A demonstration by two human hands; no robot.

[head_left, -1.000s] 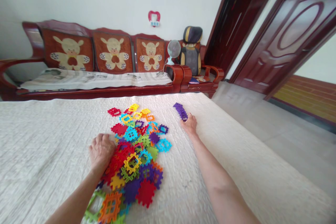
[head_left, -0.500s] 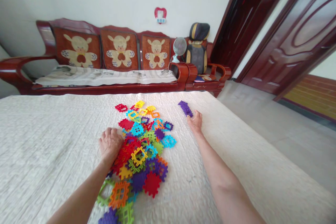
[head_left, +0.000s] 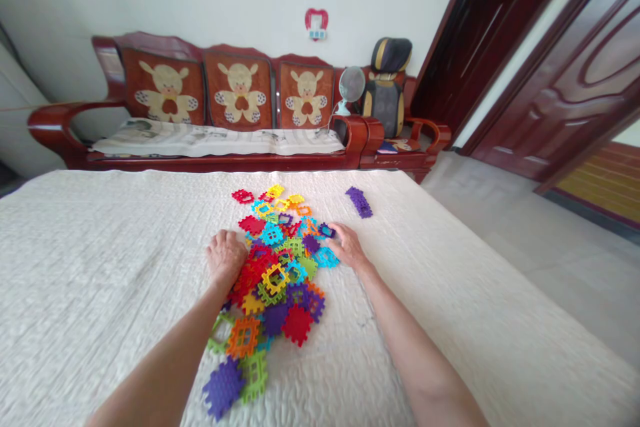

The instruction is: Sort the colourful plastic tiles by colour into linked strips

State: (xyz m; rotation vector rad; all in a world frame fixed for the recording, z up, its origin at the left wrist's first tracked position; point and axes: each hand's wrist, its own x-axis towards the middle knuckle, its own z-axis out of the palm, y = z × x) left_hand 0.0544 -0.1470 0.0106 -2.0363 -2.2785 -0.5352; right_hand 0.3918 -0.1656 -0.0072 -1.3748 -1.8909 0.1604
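A heap of colourful plastic interlocking tiles [head_left: 274, 278], some solid and some with window-like openings, spreads over a cream quilted cloth [head_left: 125, 240]. At the heap's left edge rests my left hand [head_left: 227, 257], palm down with loosely bent fingers; its fingertips are partly hidden, and no tile shows in it. My right hand [head_left: 349, 248] reaches in from the right, thumb and forefinger apart beside a dark blue frame tile [head_left: 327, 230]. Close to that hand lies a light blue tile [head_left: 327, 257]. Apart from the heap, a row of purple tiles [head_left: 359, 202] sits farther back on the right.
Beyond the cloth-covered surface stands a wooden sofa [head_left: 225, 161] with bear-patterned cushions [head_left: 242, 97]. A small fan [head_left: 351, 85] and a chair with a massage cushion [head_left: 384, 103] are beside it. A brown door [head_left: 545, 100] is on the right.
My right hand has let go of the purple row and moved left to the heap's right edge. My left hand has stayed by the heap. The view has shifted slightly.
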